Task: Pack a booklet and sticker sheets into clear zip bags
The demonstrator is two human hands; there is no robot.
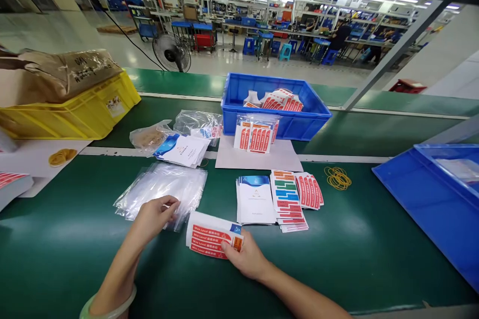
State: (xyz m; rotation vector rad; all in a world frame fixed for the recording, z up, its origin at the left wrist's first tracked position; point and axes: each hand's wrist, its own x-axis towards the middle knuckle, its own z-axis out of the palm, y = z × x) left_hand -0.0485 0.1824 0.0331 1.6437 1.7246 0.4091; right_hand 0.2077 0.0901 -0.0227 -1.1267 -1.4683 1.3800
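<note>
My right hand (249, 257) grips a small stack of label sheets (209, 234), thumb on top; red "Max Level / Min Level" strips face up, with a blue and an orange patch at the right end. My left hand (157, 217) is at the near edge of a pile of clear plastic bags (168, 184), its fingers pinched on a bag. Behind my right hand lie a stack of white and blue booklets (256, 202), a stack of multicoloured label sheets (287, 199) and a fan of red label sheets (310, 190).
A blue bin (277, 104) holds packed label sets, one bag leaning on its front. More booklets (183, 149) lie behind the bags. Rubber bands (338, 178) lie at right, near a blue tray (430, 199). A yellow crate (75, 114) stands at left.
</note>
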